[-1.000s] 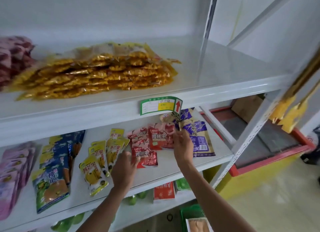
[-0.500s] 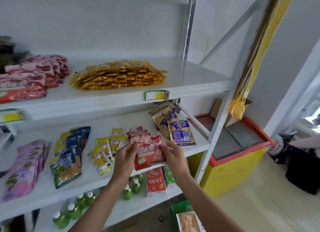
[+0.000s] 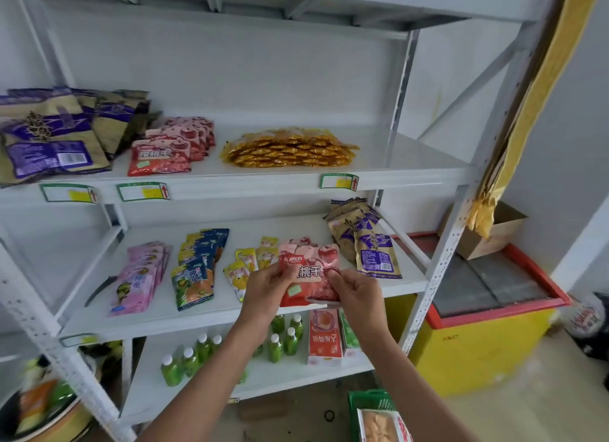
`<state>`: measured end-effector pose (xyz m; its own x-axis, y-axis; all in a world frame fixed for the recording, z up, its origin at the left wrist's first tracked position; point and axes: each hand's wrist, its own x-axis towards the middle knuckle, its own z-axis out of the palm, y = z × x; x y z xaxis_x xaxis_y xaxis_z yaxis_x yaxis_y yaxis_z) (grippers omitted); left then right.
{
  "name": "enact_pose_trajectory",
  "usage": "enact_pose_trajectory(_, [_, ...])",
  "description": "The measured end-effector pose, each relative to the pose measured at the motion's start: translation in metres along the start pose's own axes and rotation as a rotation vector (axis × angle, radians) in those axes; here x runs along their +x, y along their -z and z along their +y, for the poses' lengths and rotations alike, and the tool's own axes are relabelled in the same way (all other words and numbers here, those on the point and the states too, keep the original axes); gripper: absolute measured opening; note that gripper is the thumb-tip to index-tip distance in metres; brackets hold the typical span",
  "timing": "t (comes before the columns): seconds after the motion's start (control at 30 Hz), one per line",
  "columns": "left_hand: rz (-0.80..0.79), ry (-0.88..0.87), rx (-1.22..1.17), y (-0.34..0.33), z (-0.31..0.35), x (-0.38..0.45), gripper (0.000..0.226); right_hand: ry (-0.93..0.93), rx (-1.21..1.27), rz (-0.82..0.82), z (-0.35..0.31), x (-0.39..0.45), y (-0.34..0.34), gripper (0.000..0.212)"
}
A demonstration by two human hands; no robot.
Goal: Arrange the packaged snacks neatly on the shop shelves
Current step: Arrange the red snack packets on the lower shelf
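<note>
Our hands, left [image 3: 268,285] and right [image 3: 354,285], each pinch a side of the red packs [image 3: 309,275], held at frame centre just in front of the middle shelf [image 3: 296,311]. The packs face us upright, long axis running top to bottom, and neither hand is nearer. The matching red stack [image 3: 159,156] lies up and to the left on the upper shelf [image 3: 412,165], its long axis running away from us.
</note>
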<state>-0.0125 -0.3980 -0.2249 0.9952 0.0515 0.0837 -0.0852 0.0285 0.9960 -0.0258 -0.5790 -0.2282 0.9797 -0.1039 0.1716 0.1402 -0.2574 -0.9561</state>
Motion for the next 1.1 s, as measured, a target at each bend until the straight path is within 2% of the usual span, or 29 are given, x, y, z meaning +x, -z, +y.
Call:
enact_pose_trajectory(0.1, [0.088, -0.039, -0.043, -0.002, 0.007, -0.001, 0.02, -0.004, 0.142, -0.105, -0.004, -0.005, 0.003, 0.031])
enact_pose_trajectory(0.2, [0.108, 0.002, -0.076, -0.008, 0.008, 0.001, 0.019, -0.008, 0.219, -0.167, 0.0, -0.01, 0.009, 0.024])
enact_pose_trajectory(0.27, [0.124, -0.019, -0.046, -0.013, 0.006, -0.003, 0.023, 0.006, 0.222, -0.123, 0.007, -0.009, 0.013, 0.021])
enact_pose_trajectory(0.37, [0.333, -0.066, 0.096, -0.02, 0.001, -0.009, 0.035, 0.0, 0.096, 0.027, 0.013, -0.004, 0.011, 0.015])
enact_pose_trajectory(0.4, [0.337, -0.052, 0.094, -0.026, 0.001, -0.012, 0.037, 0.033, 0.0, 0.093, 0.016, -0.002, 0.009, 0.015])
enact_pose_trajectory(0.47, [0.201, 0.008, 0.051, -0.041, -0.003, -0.018, 0.036, 0.205, -0.213, 0.172, 0.022, -0.003, 0.001, 0.017])
enact_pose_trajectory(0.53, [0.074, 0.089, -0.019, -0.054, -0.009, -0.021, 0.032, 0.35, -0.359, 0.14, 0.032, -0.006, -0.007, 0.025])
enact_pose_trajectory(0.6, [0.088, 0.143, -0.064, -0.058, -0.016, -0.016, 0.023, 0.372, -0.383, 0.061, 0.041, -0.006, -0.008, 0.029])
enact_pose_trajectory(0.67, [0.118, 0.183, -0.056, -0.056, -0.023, -0.007, 0.025, 0.371, -0.285, -0.003, 0.053, -0.003, -0.002, 0.024])
enact_pose_trajectory(0.77, [0.068, 0.251, -0.044, -0.054, -0.036, 0.005, 0.031, 0.276, -0.172, 0.005, 0.073, 0.008, 0.008, 0.026])
enact_pose_trajectory(0.9, [0.061, 0.319, -0.162, -0.06, -0.046, 0.014, 0.03, -0.038, -0.001, -0.015, 0.085, 0.027, 0.022, 0.047])
enact_pose_trajectory(0.93, [0.062, 0.321, -0.19, -0.062, -0.047, 0.016, 0.029, -0.073, 0.039, -0.042, 0.086, 0.032, 0.025, 0.043])
enact_pose_trajectory(1.03, [0.078, 0.301, -0.19, -0.067, -0.055, 0.021, 0.028, -0.062, 0.089, -0.125, 0.095, 0.042, 0.029, 0.011])
enact_pose_trajectory(1.1, [0.13, 0.284, -0.102, -0.07, -0.066, 0.025, 0.025, -0.086, 0.154, -0.117, 0.106, 0.045, 0.029, 0.008])
